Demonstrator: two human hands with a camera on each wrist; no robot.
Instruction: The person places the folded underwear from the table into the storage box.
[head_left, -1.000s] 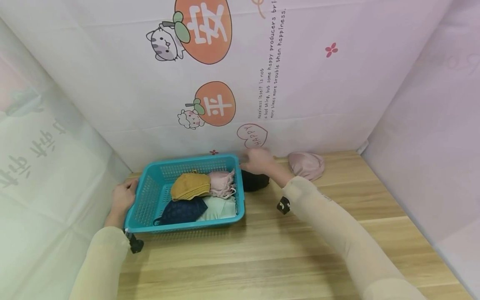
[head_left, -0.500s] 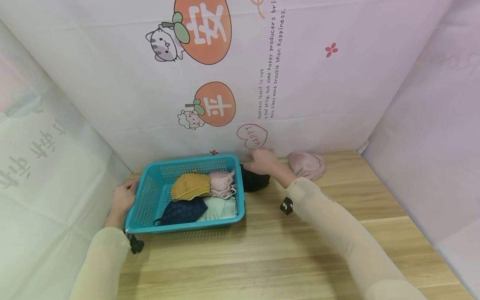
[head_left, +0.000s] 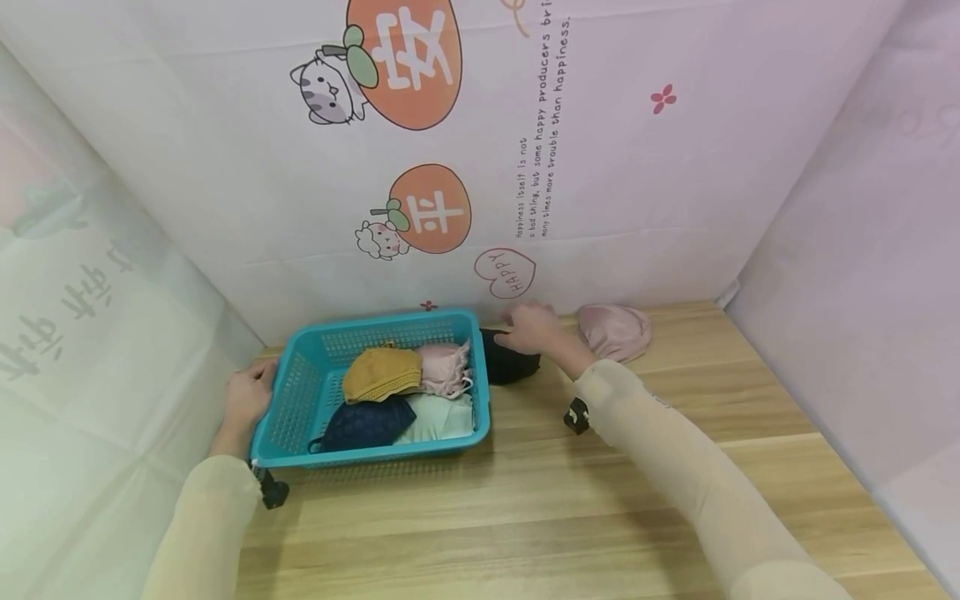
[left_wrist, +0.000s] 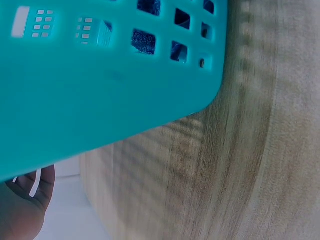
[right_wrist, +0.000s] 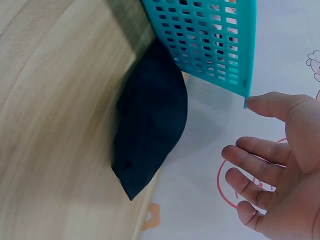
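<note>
A teal plastic basket (head_left: 442, 450) holds several folded bras: yellow (head_left: 384, 373), pale pink with frilled lace (head_left: 444, 367), navy (head_left: 367, 422) and mint green (head_left: 438, 415). My left hand (head_left: 249, 393) grips the left rim; the left wrist view catches part of that hand (left_wrist: 22, 212) below the rim. Above a folded black bra (right_wrist: 150, 117), just right of the basket, hovers my right hand (head_left: 536, 327). Its fingers are relaxed and hold nothing. In the right wrist view, the thumb (right_wrist: 277, 106) lies close to the basket's corner; whether they touch I cannot tell.
A folded pink satin bra (head_left: 615, 332) lies on the wooden table (head_left: 480, 533) to the right, by the back wall. Printed white cloth walls (head_left: 615, 183) enclose the back and both sides. Black wrist devices (head_left: 576, 417) are at both wrists.
My right hand has shifted slightly right, away from the basket's back corner. My left hand, the basket and the bras stay in place.
</note>
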